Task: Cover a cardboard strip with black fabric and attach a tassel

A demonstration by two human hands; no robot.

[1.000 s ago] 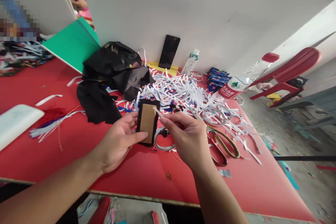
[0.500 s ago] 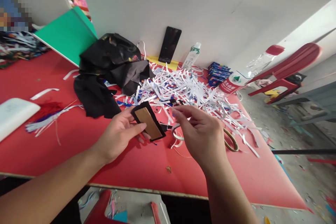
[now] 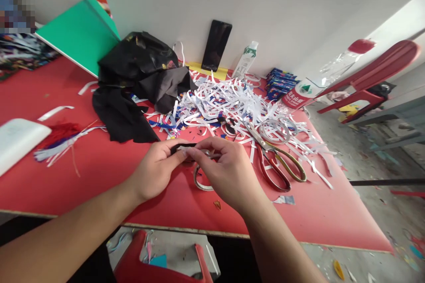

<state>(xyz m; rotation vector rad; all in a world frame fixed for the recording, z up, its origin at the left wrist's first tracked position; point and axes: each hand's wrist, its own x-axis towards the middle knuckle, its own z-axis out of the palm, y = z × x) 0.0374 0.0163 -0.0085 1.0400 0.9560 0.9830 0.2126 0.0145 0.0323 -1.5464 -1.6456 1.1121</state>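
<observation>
The card (image 3: 184, 147) has tipped since half a second ago: then its brown face showed, now it lies nearly edge-on, a thin dark sliver between both hands, low over the red table (image 3: 99, 168). The left hand (image 3: 156, 168) has turned with it, thumb on top and fingers curled beneath, pinching the card's left end. The right hand (image 3: 229, 172) has come in from the right to meet it, thumb and forefinger closed on the card's right end (fingertips of the two hands almost touching), the wrist bent down and the forearm running off the lower edge.

Just under the right hand lies one tape ring (image 3: 199, 182), partly hidden. One pair of scissors (image 3: 279, 168) rests to the right, blades toward the heap of white strips (image 3: 229, 106); a second ring (image 3: 269, 130) sits on that heap. Behind stand one phone (image 3: 216, 45) against the wall, two bottles (image 3: 245, 59) (image 3: 300, 95), one black cloth (image 3: 139, 79) and one green board (image 3: 78, 35).
</observation>
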